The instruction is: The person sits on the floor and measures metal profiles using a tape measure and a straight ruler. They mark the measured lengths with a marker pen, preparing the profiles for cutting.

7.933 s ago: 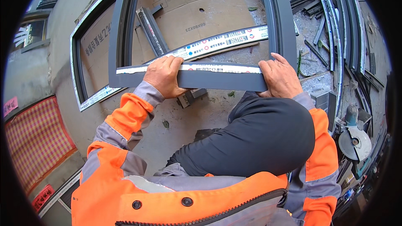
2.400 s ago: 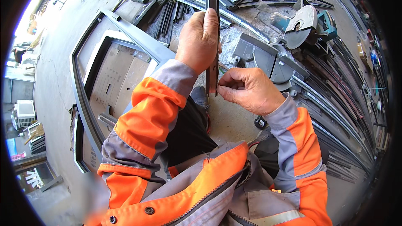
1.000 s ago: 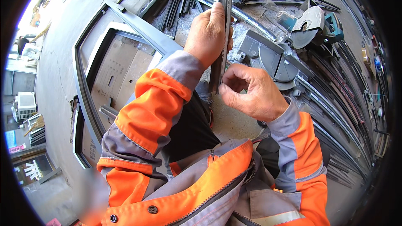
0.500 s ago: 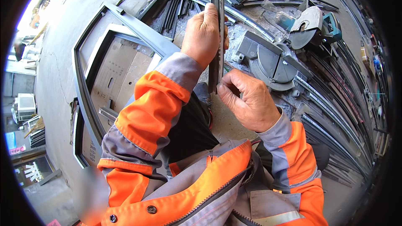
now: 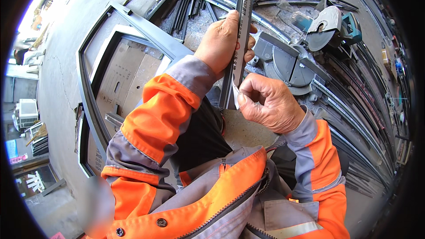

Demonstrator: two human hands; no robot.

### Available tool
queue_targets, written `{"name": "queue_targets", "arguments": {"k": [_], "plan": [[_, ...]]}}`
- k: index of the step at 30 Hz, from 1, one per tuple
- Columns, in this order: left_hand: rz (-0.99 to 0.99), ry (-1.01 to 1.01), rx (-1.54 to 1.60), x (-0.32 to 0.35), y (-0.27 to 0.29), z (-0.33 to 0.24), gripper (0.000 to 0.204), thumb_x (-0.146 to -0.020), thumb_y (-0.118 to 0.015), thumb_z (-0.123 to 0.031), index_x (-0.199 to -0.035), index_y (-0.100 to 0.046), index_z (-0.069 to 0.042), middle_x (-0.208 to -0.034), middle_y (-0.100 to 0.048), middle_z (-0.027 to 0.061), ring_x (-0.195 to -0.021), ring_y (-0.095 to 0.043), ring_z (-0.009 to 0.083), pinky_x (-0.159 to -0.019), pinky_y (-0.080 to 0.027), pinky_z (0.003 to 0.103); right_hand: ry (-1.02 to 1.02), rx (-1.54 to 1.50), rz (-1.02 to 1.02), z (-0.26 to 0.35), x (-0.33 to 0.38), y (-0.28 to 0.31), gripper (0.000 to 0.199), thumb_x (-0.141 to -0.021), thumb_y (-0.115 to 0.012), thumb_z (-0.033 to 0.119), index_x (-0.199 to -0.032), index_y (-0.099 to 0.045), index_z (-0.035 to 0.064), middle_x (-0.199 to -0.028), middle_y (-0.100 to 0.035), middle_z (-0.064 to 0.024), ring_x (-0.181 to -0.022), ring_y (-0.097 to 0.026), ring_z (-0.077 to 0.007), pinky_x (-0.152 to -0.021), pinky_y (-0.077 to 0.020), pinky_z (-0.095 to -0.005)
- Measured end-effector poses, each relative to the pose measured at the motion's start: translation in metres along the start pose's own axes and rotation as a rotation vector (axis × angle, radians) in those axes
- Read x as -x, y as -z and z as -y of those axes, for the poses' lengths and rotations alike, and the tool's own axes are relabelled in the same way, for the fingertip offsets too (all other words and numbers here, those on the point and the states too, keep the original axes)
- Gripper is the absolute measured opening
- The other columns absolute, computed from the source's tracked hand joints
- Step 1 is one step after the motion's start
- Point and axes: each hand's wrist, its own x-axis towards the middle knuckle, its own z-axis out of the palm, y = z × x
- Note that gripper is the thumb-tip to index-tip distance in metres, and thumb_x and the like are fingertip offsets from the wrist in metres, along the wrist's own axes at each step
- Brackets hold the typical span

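My left hand is wrapped round a long dark metal profile, which runs up and away past the top of the view. A printed protective film covers the profile's right face. At the near end a corner of this film stands away from the metal, its pale underside showing. My right hand pinches that loose corner between thumb and forefinger, just right of the profile's end.
A miter saw with a round blade and grey turntable base stands at the right. Bundled metal profiles lie beyond it. Dark window frames rest at the left, with cardboard inside. Profile offcuts lie ahead.
The profile has turned and tilted to the right, bringing its printed face into view. The film's corner has come away from the end, with my right hand drawn slightly right and nearer.
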Motion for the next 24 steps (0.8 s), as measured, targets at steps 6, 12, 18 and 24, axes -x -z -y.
{"name": "queue_targets", "arguments": {"k": [6, 12, 18, 24], "plan": [[0.000, -0.004, -0.044, 0.001, -0.001, -0.002, 0.059, -0.117, -0.034, -0.051, -0.119, -0.062, 0.002, -0.078, -0.059, 0.0024, -0.060, -0.056, 0.0132, -0.055, -0.047, 0.027, -0.025, -0.036, -0.054, 0.004, 0.002, -0.005, 0.020, -0.105, -0.072, 0.018, -0.098, -0.061, 0.0035, -0.082, -0.062, 0.0028, -0.078, -0.055, -0.0044, -0.070, -0.0496, -0.0259], [-0.117, -0.011, -0.079, 0.001, 0.000, -0.004, 0.060, -0.117, -0.032, -0.050, -0.121, -0.063, 0.001, -0.078, -0.060, 0.0018, -0.061, -0.058, 0.0133, -0.055, -0.047, 0.026, 0.177, 0.327, -0.185, 0.012, 0.002, -0.020, 0.020, -0.104, -0.072, 0.016, -0.094, -0.059, 0.0039, -0.079, -0.062, -0.0034, -0.068, -0.057, -0.0116, -0.061, -0.0490, -0.0308], [-0.166, 0.041, -0.054, 0.002, 0.000, -0.004, 0.060, -0.117, -0.034, -0.052, -0.115, -0.063, 0.000, -0.078, -0.060, 0.0028, -0.063, -0.059, 0.0142, -0.056, -0.049, 0.026, 0.346, 0.499, -0.254, 0.003, -0.001, -0.018, 0.018, -0.100, -0.071, 0.006, -0.092, -0.056, 0.0023, -0.079, -0.060, -0.0154, -0.068, -0.061, -0.0372, -0.061, -0.0493, -0.0415], [-0.132, 0.009, -0.261, 0.007, -0.003, 0.001, 0.061, -0.115, -0.037, -0.058, -0.106, -0.063, -0.003, -0.070, -0.060, 0.0046, -0.053, -0.060, 0.0161, -0.049, -0.050, 0.029, 0.406, 0.611, -0.147, 0.007, 0.005, -0.007, 0.013, -0.095, -0.074, 0.001, -0.091, -0.061, 0.0019, -0.078, -0.059, -0.0131, -0.067, -0.061, -0.0318, -0.063, -0.0505, -0.0391]]}}
